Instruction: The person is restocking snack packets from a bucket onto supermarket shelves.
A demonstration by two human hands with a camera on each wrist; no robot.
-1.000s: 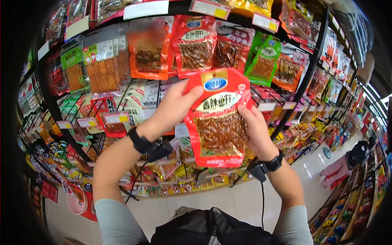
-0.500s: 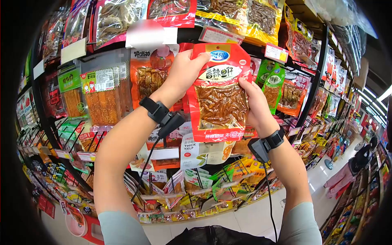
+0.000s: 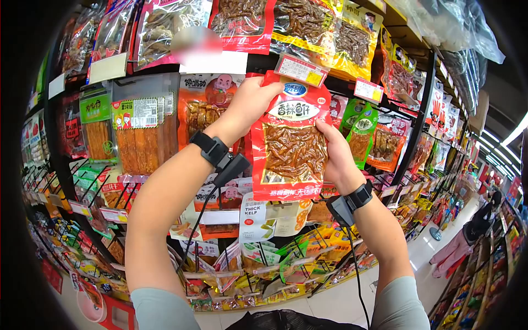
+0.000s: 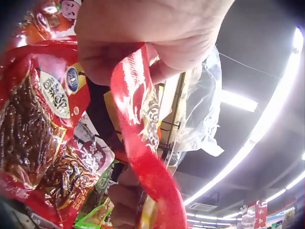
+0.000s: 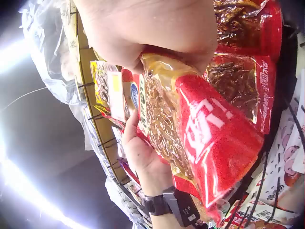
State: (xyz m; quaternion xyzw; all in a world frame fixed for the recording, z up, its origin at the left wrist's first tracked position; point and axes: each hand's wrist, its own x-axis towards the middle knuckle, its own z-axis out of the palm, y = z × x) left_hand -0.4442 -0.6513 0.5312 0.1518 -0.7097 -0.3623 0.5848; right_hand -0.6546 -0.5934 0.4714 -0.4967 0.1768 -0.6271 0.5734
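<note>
Both hands hold a red bag of dried small fish (image 3: 294,154), upright, its printed front and clear window facing the head camera. At its upper left corner the left hand (image 3: 250,107) pinches the edge, thumb in front. The right hand (image 3: 339,157) grips the right edge, thumb on the front and fingers behind. A price tag (image 3: 300,69) overlaps the bag's top in the head view. Seen from the left wrist, the bag (image 4: 150,164) is nearly edge-on, with a similar red bag (image 4: 33,129) on the rack beside it. The right wrist view shows the bag's lower part (image 5: 214,138) bulging toward the camera.
Orange bags (image 3: 206,104), clear-packed snacks (image 3: 137,129) and green bags (image 3: 360,132) hang around the held bag. Above is a row of yellow bags (image 3: 308,25); below hangs a thick kelp pack (image 3: 256,217). A person (image 3: 467,236) stands in the aisle at right.
The two hands have lifted the red bag up toward the rack, its top now meeting the price tag's level. The head view has shifted, showing more of the upper shelf. Both hands keep their hold.
</note>
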